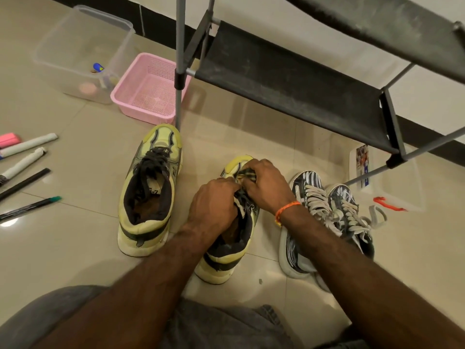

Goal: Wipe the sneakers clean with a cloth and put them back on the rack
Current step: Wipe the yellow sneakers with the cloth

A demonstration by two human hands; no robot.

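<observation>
Two yellow sneakers with black laces stand on the tiled floor. The left one (pixel 148 192) stands alone by the rack's leg. Both my hands are on the right yellow sneaker (pixel 224 263). My left hand (pixel 214 205) grips its tongue and laces. My right hand (pixel 266 187) presses a striped cloth (pixel 245 175) onto the front part near the yellow toe. A pair of black-and-white striped sneakers (pixel 324 210) sits on the floor to the right. The shoe rack's black fabric shelf (pixel 289 79) stands behind, with nothing on it.
A pink basket (pixel 148 89) and a clear plastic box (pixel 80 51) sit at the back left. Several markers and pens (pixel 25 167) lie on the floor at the left. A clear lid (pixel 387 177) with a red clip lies at the right under the rack.
</observation>
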